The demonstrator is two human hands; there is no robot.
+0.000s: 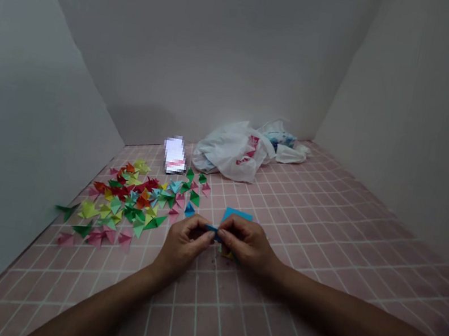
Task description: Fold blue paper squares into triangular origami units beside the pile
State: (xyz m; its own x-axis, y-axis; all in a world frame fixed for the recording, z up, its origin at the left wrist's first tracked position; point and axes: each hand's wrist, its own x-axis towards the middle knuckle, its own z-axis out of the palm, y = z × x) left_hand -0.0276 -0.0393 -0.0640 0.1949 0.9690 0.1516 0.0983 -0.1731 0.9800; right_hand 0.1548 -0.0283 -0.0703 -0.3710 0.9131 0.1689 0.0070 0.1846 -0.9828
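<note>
A small folded piece of blue paper [211,228] is pinched between my two hands above the table. My left hand [189,240] grips its left end with thumb and fingers. At the other end, my right hand [247,242] holds it between thumb and forefinger, hiding part of it. Just behind my right hand lies a flat blue paper sheet [238,214]. Under that same hand, a yellow piece of paper [226,253] shows only in part. Many folded paper cranes [133,198] in red, green, yellow, pink and blue lie to the left.
A lit phone [175,155] with a blurred screen stands behind the cranes. White plastic bags [231,149] lie crumpled at the back near the wall. Pink checked cloth [326,231] covers the table, with pale walls on the left, back and right.
</note>
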